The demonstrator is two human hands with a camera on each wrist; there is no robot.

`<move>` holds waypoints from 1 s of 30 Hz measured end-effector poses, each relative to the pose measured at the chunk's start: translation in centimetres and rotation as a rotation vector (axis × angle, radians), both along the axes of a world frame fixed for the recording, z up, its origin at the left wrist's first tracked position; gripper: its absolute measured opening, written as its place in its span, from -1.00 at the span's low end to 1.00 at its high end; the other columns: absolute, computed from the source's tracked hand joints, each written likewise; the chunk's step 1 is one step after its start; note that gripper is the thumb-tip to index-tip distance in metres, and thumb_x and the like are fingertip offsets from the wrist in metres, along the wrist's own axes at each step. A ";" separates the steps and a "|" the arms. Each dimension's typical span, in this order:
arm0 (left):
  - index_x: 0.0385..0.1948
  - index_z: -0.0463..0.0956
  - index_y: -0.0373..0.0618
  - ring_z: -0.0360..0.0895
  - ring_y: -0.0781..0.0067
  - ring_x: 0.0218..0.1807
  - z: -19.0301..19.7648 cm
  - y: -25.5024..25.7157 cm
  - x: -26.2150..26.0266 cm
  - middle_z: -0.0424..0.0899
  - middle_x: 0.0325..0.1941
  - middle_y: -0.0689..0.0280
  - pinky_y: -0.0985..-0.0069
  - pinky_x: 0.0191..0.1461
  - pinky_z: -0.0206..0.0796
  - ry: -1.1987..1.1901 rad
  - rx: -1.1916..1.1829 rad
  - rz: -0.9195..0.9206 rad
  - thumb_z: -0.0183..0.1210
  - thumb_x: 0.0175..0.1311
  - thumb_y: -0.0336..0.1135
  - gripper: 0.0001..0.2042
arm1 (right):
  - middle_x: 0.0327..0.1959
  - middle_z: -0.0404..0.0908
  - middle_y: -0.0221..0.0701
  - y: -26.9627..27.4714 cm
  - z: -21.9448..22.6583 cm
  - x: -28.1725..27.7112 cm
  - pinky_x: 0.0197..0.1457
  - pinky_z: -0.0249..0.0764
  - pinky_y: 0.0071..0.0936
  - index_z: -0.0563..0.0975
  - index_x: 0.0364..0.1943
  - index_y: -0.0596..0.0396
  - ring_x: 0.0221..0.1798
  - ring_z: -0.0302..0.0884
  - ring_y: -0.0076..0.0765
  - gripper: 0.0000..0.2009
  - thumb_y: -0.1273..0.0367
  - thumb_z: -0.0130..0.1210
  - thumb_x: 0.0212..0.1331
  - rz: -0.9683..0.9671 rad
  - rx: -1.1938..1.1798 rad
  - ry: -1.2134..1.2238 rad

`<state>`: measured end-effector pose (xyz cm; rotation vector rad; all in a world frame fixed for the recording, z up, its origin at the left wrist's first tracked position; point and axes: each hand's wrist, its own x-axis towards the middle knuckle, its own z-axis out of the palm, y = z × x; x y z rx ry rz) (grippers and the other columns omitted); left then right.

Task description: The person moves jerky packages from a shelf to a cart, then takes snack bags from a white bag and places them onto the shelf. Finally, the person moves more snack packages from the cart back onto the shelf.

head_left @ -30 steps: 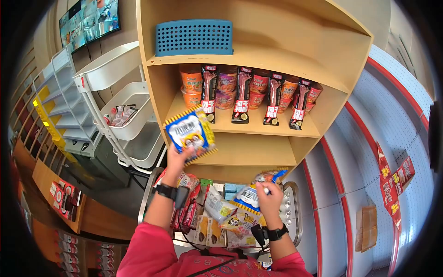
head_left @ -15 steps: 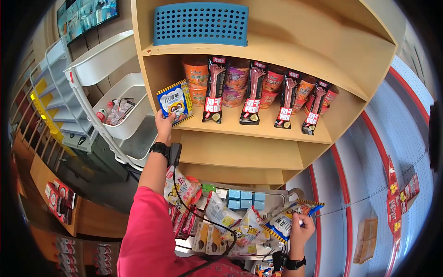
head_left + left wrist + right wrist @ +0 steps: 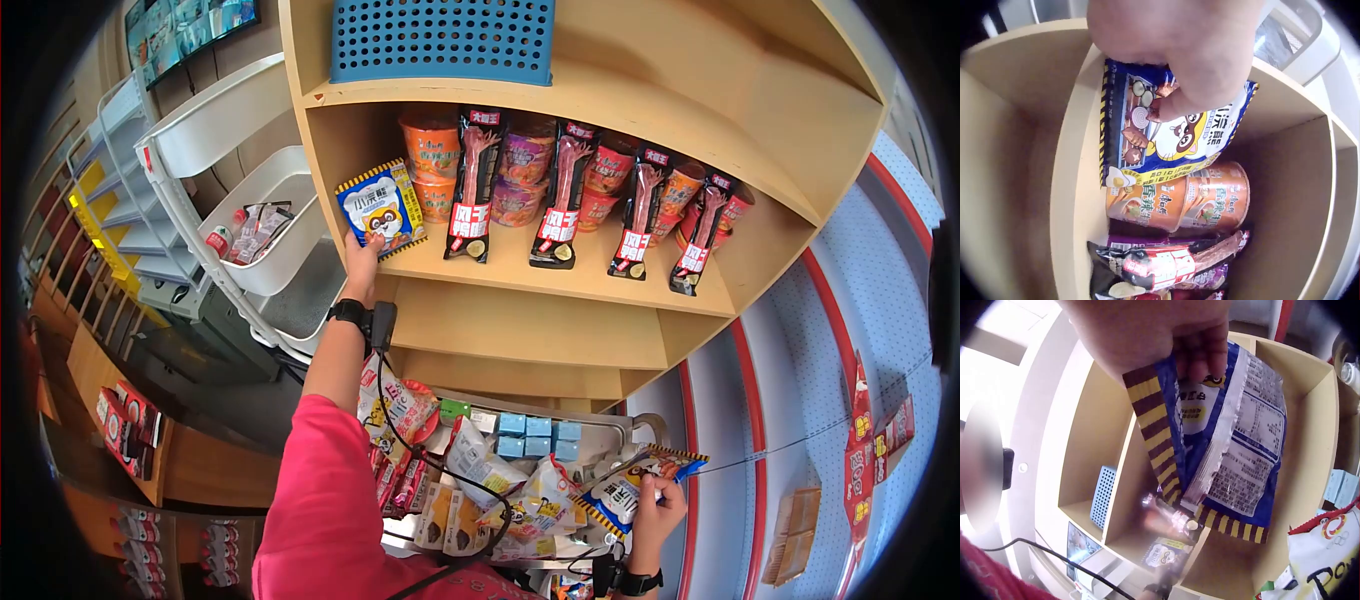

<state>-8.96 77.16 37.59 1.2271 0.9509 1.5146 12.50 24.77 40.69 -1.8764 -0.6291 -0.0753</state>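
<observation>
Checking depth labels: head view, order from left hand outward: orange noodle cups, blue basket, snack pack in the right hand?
1. Orange noodle cups: on the same shelf, just right of the left hand, behind the snack pack in its grip.
2. Blue basket: one shelf up, above and right.
3. Second snack pack: far down at lower right, in the right hand.

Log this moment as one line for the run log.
left hand: holds blue snack packet at shelf edge | right hand: holds second packet over cart
</observation>
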 end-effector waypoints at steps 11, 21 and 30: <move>0.08 0.19 -0.30 0.35 0.09 0.03 -2.3 -7.2 0.0 0.42 -0.12 0.06 0.31 0.18 0.13 0.398 0.296 0.572 0.18 -0.02 -0.48 -0.45 | -0.45 0.55 -0.30 -1.2 0.1 0.5 -0.22 0.35 -0.51 0.54 -0.46 0.23 -0.34 0.46 -0.41 -0.90 0.51 0.20 -0.09 0.006 -0.060 -0.010; 0.05 0.30 -0.24 0.43 0.56 -0.07 0.5 -30.9 4.8 0.51 -0.06 0.32 0.54 0.05 0.27 0.292 0.050 -1.205 0.05 0.24 -0.31 -0.63 | 0.14 0.26 -0.26 5.3 2.0 -2.4 0.18 0.26 -0.46 0.18 0.16 0.18 0.14 0.29 -0.37 -0.37 0.65 0.14 -0.08 0.506 0.537 0.284; -0.11 0.44 -0.26 0.44 0.66 -0.19 5.0 -32.3 4.5 0.57 -0.19 0.38 0.62 -0.08 0.31 0.060 -0.189 -1.029 0.12 0.17 -0.40 -0.74 | 0.04 0.34 -0.26 5.3 3.4 0.5 -0.04 0.37 -0.52 0.00 0.26 0.11 0.01 0.38 -0.40 -0.24 0.55 0.18 -0.05 0.599 0.548 0.314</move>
